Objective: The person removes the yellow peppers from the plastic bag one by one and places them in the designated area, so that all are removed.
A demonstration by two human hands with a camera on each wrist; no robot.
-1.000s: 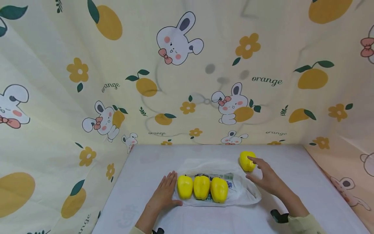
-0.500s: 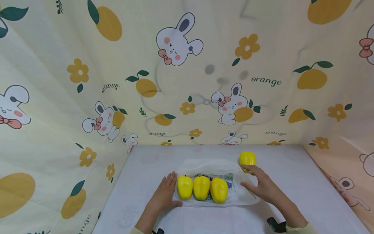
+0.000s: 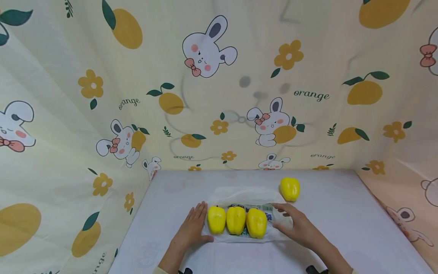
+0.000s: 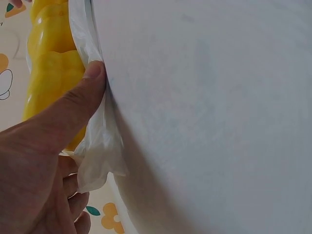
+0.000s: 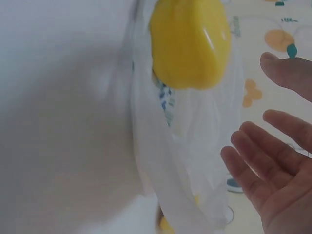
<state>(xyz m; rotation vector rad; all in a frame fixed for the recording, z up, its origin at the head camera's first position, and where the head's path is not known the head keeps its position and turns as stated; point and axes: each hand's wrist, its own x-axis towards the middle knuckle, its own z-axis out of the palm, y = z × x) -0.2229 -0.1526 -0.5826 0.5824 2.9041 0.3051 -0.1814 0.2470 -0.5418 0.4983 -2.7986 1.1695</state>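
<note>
Three yellow bell peppers (image 3: 236, 220) lie in a row on a white plastic bag (image 3: 222, 196) with printed lettering. My left hand (image 3: 193, 226) rests along the bag's left end, beside the leftmost pepper. Its fingers are straight in the head view, and its thumb (image 4: 90, 90) touches the bag's edge in the left wrist view. Over the bag's right end is my right hand (image 3: 295, 224), its fingers spread with nothing between them. The rightmost pepper (image 5: 190, 44) of the row is a little apart from that hand. Beyond the bag's far right corner stands another yellow bell pepper (image 3: 290, 189).
The pale table (image 3: 164, 186) extends around the bag on all sides. A cloth backdrop (image 3: 205, 125) printed with rabbits, oranges and flowers hangs behind it and along both sides.
My right hand has moved left and nearer, away from the separate pepper, to the bag's right end. The left hand and all the peppers have stayed in place.
</note>
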